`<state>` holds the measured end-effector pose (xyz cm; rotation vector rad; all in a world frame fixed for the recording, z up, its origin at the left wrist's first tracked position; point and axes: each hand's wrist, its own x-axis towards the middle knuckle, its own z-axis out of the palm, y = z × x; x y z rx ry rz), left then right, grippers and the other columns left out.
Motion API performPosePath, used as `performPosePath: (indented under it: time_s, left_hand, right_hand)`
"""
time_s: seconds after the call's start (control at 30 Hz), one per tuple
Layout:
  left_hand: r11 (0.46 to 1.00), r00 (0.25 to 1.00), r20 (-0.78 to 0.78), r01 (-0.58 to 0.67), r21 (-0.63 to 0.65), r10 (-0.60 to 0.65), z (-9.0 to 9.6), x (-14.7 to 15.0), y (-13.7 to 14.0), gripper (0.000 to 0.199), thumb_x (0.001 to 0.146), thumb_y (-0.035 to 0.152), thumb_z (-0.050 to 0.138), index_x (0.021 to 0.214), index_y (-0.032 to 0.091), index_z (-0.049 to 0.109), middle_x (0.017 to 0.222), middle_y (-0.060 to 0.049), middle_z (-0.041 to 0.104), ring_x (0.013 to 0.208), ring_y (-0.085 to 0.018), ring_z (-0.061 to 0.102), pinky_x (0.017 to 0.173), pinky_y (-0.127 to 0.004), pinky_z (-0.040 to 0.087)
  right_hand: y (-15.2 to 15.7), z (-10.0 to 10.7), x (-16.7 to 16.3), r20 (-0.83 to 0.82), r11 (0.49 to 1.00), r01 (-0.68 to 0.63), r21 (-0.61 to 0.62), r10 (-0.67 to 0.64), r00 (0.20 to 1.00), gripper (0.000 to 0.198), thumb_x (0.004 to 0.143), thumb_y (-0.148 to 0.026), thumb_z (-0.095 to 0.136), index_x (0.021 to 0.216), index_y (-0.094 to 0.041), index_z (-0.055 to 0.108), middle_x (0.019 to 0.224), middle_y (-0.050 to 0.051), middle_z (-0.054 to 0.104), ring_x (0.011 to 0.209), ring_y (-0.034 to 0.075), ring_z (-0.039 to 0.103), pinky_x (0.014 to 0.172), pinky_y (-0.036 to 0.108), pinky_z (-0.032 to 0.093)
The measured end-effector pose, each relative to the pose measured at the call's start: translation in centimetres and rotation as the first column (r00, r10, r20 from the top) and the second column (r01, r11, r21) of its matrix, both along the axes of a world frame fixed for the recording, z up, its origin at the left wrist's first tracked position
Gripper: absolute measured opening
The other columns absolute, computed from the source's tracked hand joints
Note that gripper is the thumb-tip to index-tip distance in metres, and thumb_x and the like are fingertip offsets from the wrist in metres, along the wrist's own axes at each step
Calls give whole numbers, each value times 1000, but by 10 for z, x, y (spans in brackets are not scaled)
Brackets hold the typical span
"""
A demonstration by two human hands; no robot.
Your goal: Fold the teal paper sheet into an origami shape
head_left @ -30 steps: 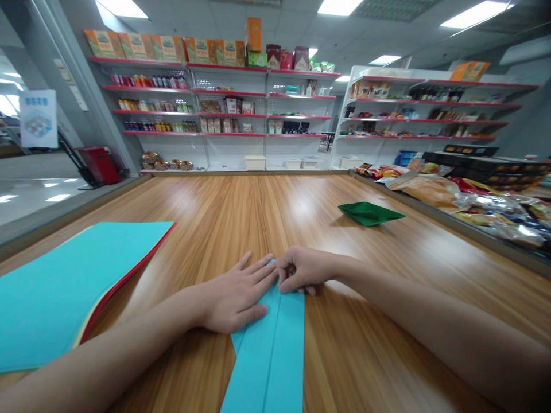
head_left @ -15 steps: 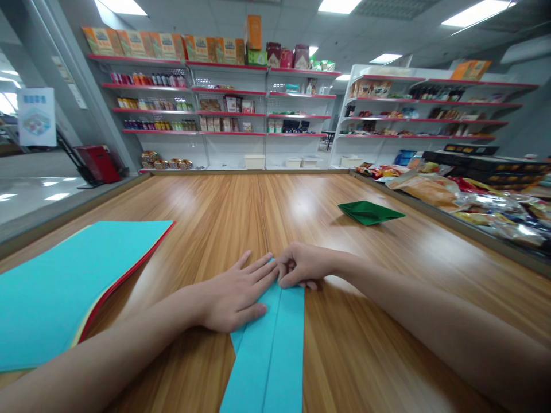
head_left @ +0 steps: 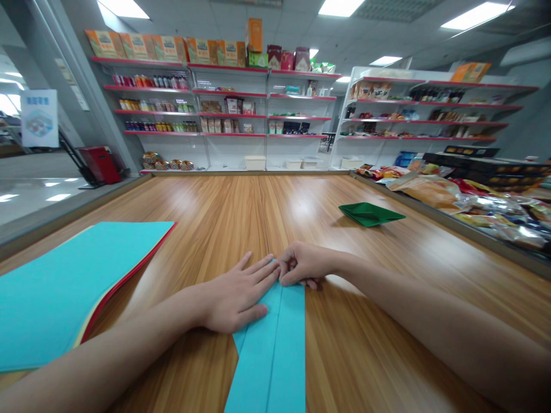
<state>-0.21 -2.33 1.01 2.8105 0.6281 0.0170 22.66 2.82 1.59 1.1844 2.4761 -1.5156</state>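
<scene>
Folding looks partway, my read: blue paper strip (head_left: 289,350) is flat on the wooden table (head_left: 206,229), right in front of the person, near end running out of view. Done: a line runs lengthwise down it, crease or meeting edges, can't tell which; faint crosswise line near the left thumb; a small pointed corner sticks out along the strip's left edge. Left hand (head_left: 239,298) is palm down, fingers spread, resting on the far part, gripping nothing. Right hand (head_left: 303,265) is curled, fingertips down at the strip's far end, right by the left fingertips; can't tell if it has paper pinched or is only pressing. Left to do: far end looks like the bit in work, and the near stretch is a long flat band, no cross folds I can see. Can't say how many folds remain, hands cover the far end. Stack of sheets (head_left: 86,287) off to the left is flat, blue on top, cream and red edges under it, looks unfolded. Green folded paper (head_left: 371,214) sits beyond the right hand, well apart from both, looks further along than the blue
</scene>
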Motion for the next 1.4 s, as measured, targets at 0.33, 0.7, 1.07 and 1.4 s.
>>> performPosePath:
  time_s: [0.33,0.7,1.07,1.4]
  left_hand:
    - [1000,1000,13,4,2,-4,0,-1,1,68,94,48,32,148,17,6,153,-15,8,140,-32,4,111,-57,6]
    - [1000,999,-37,-15,-5,15,-2,0,3,71,94,51,28,148,16,-2,153,-14,-1,141,-31,-1,111,-57,2]
    - [1000,1000,-17,-8,-6,8,-1,2,3,71,94,50,29,148,16,-1,153,-15,0,140,-33,1,111,-58,4]
    - [1000,997,-73,-26,11,27,0,2,3,70,94,51,25,148,16,-2,153,-13,-2,141,-29,-2,110,-59,1]
  right_hand:
    - [1,1,-1,12,1000,18,-4,-18,1000,20,72,-32,64,79,-13,62,45,-7,53,35,6,51,31,11,34]
    - [12,-2,5,-1,995,103,8,-103,995,19,73,-33,63,77,-15,58,43,-8,52,32,7,50,28,12,32]
    - [20,-3,9,-18,993,122,-8,-122,992,22,71,-33,65,76,-14,56,44,-8,53,32,6,51,29,11,34]
    - [37,-20,17,-187,784,480,393,-443,877,10,76,-22,54,69,-17,47,47,-6,52,30,8,48,29,16,29]
